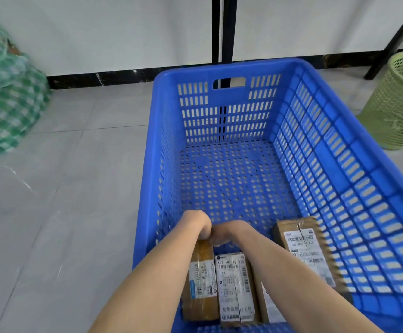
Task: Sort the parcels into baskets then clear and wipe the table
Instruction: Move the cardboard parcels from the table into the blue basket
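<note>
reaching into the blue basket [229, 97], the left hand [197, 227] curls its grip over the far end of the left parcel [200, 282], long axis running bodyward, right hand [223, 234] touching alongside, its grip hidden.

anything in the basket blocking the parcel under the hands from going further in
Nothing visible does. Past the left hand and right hand, meeting at the far end of the brown taped parcel, the blue plastic basket floor lies bare to its far wall. A white-labelled parcel lies beside it, another parcel further right.
</note>
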`<move>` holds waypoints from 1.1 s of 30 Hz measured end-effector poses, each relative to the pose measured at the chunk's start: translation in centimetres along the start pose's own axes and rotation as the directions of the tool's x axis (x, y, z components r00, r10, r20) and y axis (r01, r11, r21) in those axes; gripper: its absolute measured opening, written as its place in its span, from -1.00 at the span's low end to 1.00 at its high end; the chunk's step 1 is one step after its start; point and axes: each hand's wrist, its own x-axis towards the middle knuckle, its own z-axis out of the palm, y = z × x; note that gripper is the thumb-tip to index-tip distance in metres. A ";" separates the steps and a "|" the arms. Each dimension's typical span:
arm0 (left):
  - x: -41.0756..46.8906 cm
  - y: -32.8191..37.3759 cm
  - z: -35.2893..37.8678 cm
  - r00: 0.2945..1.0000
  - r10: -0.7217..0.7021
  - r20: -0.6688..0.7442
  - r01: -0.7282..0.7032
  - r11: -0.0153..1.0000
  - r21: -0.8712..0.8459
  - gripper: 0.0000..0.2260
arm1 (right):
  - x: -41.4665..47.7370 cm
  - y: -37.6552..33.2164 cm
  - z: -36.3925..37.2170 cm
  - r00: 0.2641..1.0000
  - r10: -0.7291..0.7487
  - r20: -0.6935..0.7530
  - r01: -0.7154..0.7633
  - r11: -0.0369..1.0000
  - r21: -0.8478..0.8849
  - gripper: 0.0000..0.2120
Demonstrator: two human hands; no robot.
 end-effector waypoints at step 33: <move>-55.0 -3.7 -19.2 0.621 -0.100 -0.778 -0.147 0.960 -0.240 -0.45 | -61.8 -5.6 -23.0 0.659 0.201 -0.724 -0.183 0.977 0.105 -0.44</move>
